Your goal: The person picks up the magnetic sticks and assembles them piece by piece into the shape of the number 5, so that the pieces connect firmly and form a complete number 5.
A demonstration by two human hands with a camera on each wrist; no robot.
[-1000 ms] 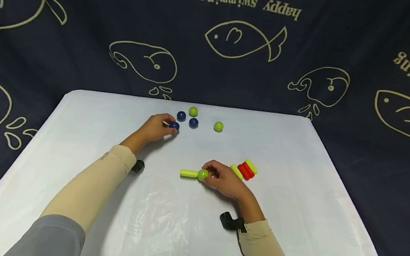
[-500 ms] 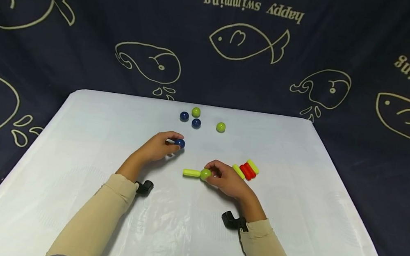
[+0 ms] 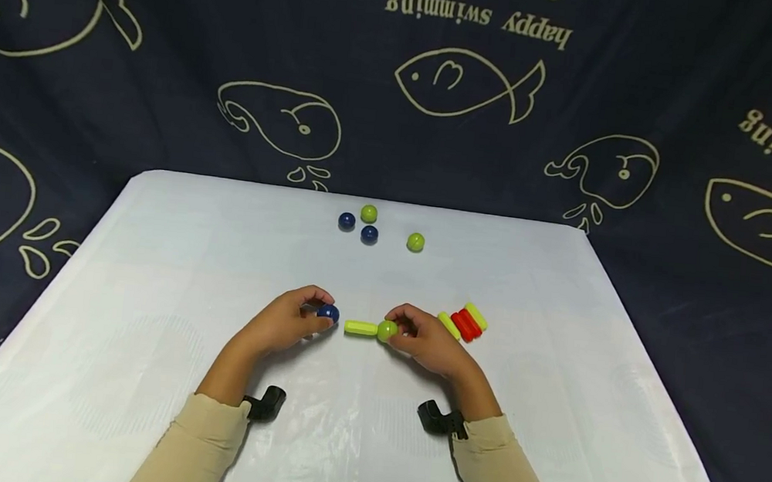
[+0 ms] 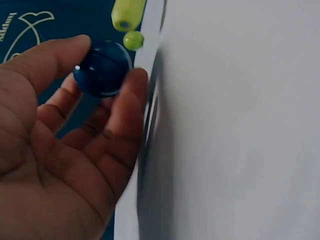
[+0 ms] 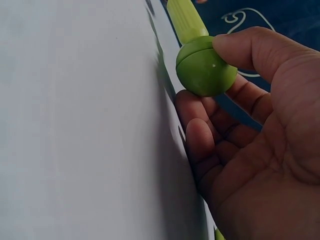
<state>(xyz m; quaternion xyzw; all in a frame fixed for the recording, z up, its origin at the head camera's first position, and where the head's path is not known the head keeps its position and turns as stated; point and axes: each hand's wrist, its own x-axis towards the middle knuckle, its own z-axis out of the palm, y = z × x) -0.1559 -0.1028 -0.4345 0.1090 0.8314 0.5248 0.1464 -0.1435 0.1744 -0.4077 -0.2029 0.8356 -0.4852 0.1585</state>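
My left hand (image 3: 285, 324) is pinching a navy ball (image 4: 101, 70), my right hand (image 3: 429, 344) a green ball (image 5: 204, 70), apparently steadying the adjoining yellow-green rod (image 3: 360, 328).

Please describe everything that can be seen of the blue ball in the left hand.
The blue ball is dark, glossy and plastic-looking, with a faint curved line. It is pinched in the left hand, left of the yellow-green rod and apart from it. Whether it touches the white table is unclear.
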